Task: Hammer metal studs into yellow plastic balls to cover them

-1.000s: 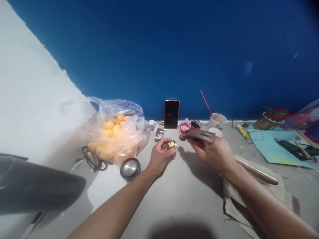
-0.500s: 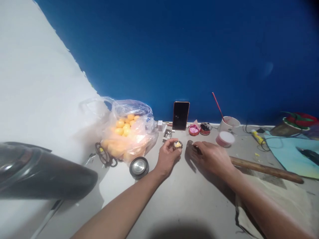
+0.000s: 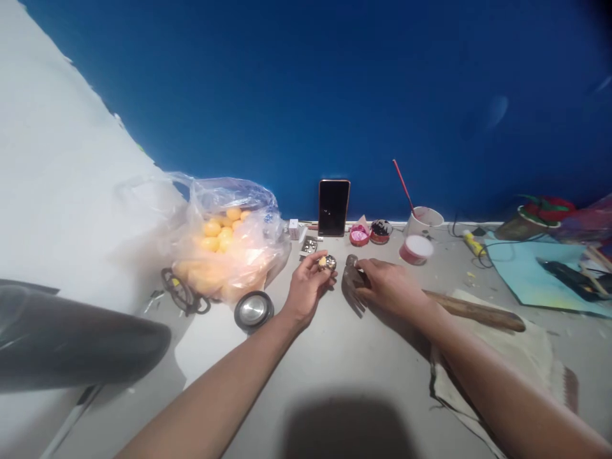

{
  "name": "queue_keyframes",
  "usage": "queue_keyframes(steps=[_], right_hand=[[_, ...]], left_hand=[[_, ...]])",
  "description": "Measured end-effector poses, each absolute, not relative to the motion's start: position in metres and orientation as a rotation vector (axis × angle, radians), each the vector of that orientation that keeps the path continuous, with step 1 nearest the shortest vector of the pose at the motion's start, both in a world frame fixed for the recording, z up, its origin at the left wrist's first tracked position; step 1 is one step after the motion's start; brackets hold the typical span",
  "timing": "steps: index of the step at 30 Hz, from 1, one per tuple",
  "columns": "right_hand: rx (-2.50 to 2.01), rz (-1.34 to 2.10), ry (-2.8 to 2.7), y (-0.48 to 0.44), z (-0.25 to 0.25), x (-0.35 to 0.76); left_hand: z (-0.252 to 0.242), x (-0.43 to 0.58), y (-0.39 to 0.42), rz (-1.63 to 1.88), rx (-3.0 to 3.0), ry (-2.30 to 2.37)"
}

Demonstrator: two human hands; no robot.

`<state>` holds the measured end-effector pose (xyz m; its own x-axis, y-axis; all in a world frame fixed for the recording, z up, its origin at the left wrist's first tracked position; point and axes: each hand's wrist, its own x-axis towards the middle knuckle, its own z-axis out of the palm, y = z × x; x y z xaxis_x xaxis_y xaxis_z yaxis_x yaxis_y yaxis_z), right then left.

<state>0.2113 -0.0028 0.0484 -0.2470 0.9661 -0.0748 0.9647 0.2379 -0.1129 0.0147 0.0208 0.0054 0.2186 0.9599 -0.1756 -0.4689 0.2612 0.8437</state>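
My left hand (image 3: 305, 288) pinches a small round piece (image 3: 329, 262), dark with shiny metallic spots and a yellow patch, just above the table. Its exact kind is too small to make out. A short distance to the right, my right hand (image 3: 391, 285) closes round a claw hammer (image 3: 352, 279) close to its head. The metal head and claw show left of my fingers, and the wooden handle emerges beyond my wrist. Behind the left hand sits a small tray (image 3: 310, 246) of shiny bits. A round black-rimmed metal lid (image 3: 253, 309) lies near my left forearm.
A plastic bag of orange balls or fruit (image 3: 224, 239) stands left. Against the blue wall lean a phone (image 3: 333, 207), two small decorated cups (image 3: 359, 233) and a white cup (image 3: 425, 220) with a red stick. A cloth (image 3: 507, 357) lies right; a dark cylinder (image 3: 81, 338) juts in at left.
The view has shifted slightly, moving everything left and up. My left hand has tilted the round piece, and the hammer's head and claw show more clearly beside my right hand.
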Motion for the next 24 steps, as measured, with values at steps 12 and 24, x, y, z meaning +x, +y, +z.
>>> queue_keyframes(steps=[12, 24], right_hand=[[-1.866, 0.228, -2.545, -0.0008, 0.0461, 0.2132], [-1.822, 0.356, -2.511, 0.001, 0.0403, 0.2171]], left_hand=[[0.0144, 0.015, 0.0131, 1.085, 0.93, 0.879], [0.0127, 0.0129, 0.0156, 1.067, 0.878, 0.8]])
